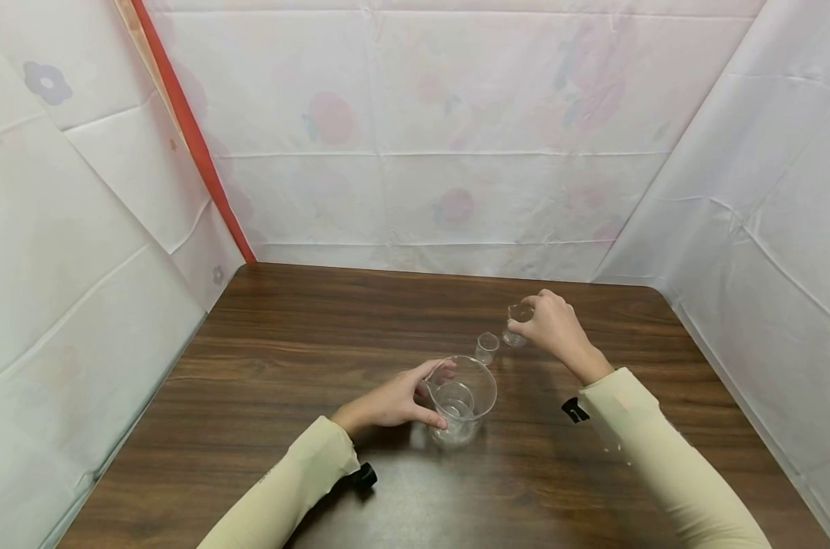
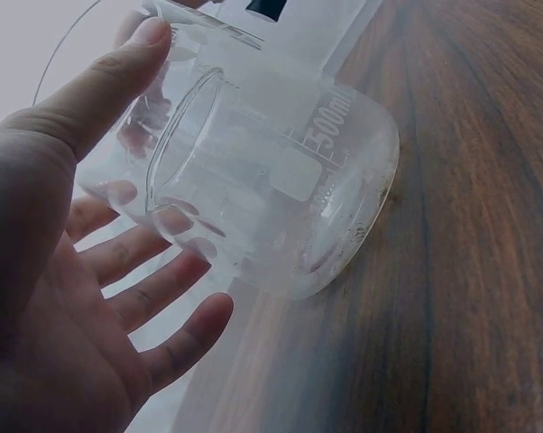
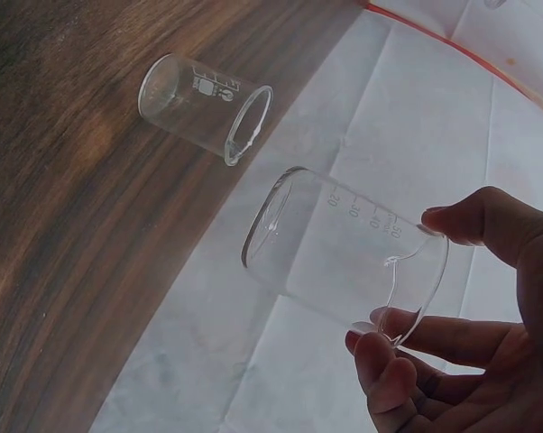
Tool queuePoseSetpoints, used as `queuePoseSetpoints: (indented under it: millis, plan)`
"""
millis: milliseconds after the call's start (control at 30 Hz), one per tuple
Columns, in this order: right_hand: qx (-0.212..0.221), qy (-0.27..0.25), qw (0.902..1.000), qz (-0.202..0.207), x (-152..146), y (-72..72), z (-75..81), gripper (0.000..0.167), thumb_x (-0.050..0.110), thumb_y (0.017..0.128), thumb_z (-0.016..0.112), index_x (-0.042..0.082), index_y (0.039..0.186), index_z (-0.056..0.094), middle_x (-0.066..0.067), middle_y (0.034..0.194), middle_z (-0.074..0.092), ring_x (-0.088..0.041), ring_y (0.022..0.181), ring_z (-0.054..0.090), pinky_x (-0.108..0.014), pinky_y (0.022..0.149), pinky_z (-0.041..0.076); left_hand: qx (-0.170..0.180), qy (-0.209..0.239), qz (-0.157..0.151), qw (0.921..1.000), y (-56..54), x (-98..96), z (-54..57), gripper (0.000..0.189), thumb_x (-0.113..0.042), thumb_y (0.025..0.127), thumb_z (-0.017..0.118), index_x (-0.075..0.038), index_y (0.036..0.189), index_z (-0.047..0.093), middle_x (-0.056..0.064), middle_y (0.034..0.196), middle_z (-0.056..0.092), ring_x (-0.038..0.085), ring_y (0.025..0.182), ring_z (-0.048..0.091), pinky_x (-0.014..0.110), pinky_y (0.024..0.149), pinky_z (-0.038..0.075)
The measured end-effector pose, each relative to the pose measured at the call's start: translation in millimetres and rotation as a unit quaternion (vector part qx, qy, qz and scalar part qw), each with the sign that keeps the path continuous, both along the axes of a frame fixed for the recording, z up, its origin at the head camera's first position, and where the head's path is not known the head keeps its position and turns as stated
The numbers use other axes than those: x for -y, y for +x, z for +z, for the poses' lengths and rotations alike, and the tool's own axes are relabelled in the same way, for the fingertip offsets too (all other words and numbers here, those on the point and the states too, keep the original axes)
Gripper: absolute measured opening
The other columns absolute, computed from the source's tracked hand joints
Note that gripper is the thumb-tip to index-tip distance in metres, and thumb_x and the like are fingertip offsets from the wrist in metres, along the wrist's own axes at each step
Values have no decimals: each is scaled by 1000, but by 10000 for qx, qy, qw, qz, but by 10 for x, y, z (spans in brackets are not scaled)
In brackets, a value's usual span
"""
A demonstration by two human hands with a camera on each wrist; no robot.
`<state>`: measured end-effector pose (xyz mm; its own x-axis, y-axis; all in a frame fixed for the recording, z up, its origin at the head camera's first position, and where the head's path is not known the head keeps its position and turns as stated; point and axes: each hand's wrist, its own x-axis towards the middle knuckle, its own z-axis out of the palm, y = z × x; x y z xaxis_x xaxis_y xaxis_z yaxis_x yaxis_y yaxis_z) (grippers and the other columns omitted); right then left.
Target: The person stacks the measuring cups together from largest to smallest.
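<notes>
My left hand (image 1: 401, 396) holds a large clear glass beaker (image 1: 485, 396) around its side, thumb in front and fingers behind. Inside that beaker stands a smaller glass beaker (image 1: 453, 398); the left wrist view shows a 500 ml mark on the glass. My right hand (image 1: 553, 324) pinches a small glass beaker (image 3: 330, 244) near its rim, thumb on one side and fingertips on the other. Its base is raised off the table in the right wrist view. A tiny beaker (image 1: 487, 348) stands upright on the table, left of the right hand.
A dark wood-grain table (image 1: 305, 328) carries the glassware. Pale printed cloth (image 1: 401, 114) hangs behind it and on both sides, with a red strip (image 1: 195, 145) at the back left. Black wrist straps (image 1: 364, 476) show under both sleeves.
</notes>
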<state>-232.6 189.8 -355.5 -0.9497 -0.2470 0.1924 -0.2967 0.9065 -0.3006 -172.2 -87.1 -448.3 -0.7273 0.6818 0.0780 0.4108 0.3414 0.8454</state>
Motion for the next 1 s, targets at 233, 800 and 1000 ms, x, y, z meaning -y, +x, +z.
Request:
queuePoseSetpoints:
  millis: [233, 800, 1000]
  plan:
    - [9, -9, 10000, 16, 15, 16, 12, 43, 25, 81, 69, -7, 109, 69, -22, 99, 64, -33, 85, 59, -54, 79, 46, -7, -56, 31, 10000, 6, 7, 5, 88, -29, 78, 83, -12, 150, 33, 5, 144, 52, 18, 109, 60, 29, 92, 49]
    - [-175, -150, 9997, 101, 56, 82, 63, 39, 23, 79, 71, -5, 106, 71, -20, 96, 66, -31, 83, 59, -51, 75, 47, 99, -62, 87, 9999, 5, 9, -9, 86, -30, 78, 83, -23, 148, 35, 4, 146, 51, 18, 110, 59, 29, 94, 47]
    - [-185, -206, 9995, 136, 73, 99, 85, 37, 23, 80, 70, -4, 106, 71, -21, 98, 66, -32, 86, 60, -52, 76, 46, 92, -24, 66, 9999, 2, 3, -17, 86, -29, 78, 83, -21, 149, 35, 6, 146, 50, 19, 120, 56, 30, 95, 47]
